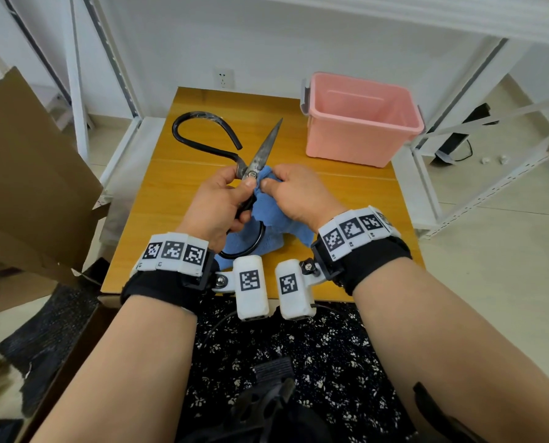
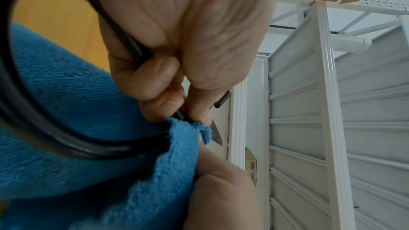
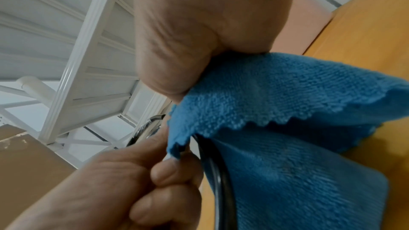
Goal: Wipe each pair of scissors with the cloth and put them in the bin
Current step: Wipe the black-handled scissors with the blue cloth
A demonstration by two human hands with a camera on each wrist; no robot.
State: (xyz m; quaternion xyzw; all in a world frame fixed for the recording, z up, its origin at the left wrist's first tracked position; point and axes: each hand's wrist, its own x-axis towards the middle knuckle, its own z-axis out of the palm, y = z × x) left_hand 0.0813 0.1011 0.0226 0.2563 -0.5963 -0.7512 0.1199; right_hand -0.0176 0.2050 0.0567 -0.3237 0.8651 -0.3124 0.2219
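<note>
Cloth point(image 1: 268, 215) and hands point(image 1: 217, 203) hide the scissors' point(image 1: 262, 151) pivot underside.

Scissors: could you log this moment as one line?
stage: wiping | left hand: grips scissors near pivot | right hand: presses blue cloth at blade base | pink bin: nothing visible inside
</note>
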